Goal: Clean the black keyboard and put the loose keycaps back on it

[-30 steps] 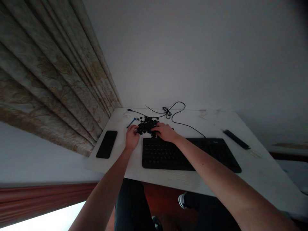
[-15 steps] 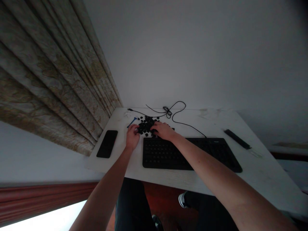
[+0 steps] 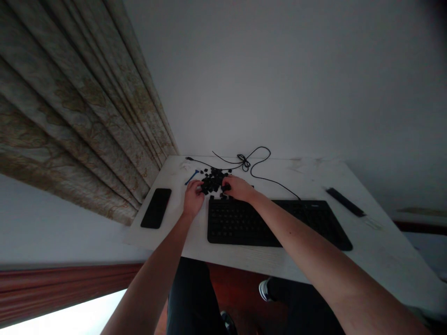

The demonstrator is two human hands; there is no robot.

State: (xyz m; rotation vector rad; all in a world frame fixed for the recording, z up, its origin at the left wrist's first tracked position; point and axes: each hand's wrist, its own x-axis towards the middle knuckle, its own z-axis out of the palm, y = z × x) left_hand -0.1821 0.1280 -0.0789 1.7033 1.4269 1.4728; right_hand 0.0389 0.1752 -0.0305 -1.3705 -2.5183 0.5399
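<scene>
A heap of small black keycaps (image 3: 212,180) lies on the table behind the left end of a black keyboard (image 3: 240,223). At the heap's left edge is my left hand (image 3: 193,197), its fingers curled; what they hold, if anything, is too small to make out. My right hand (image 3: 239,189) reaches in from the right above the keyboard's back edge. Its thumb and fingers are closed on a dark keycap (image 3: 226,187). Several loose keycaps lie between the heap and the keyboard. Just behind my left hand rests a thin blue tool (image 3: 192,177).
A black phone (image 3: 156,208) lies at the table's left side. The keyboard's cable (image 3: 275,181) loops along the back near the wall. A dark narrow strip (image 3: 345,202) lies at the right. Patterned curtains (image 3: 87,102) hang beside the table's left edge.
My right hand has drawn back slightly from the heap toward the keyboard, with a dark keycap now showing at its fingertips. My left hand has barely moved.
</scene>
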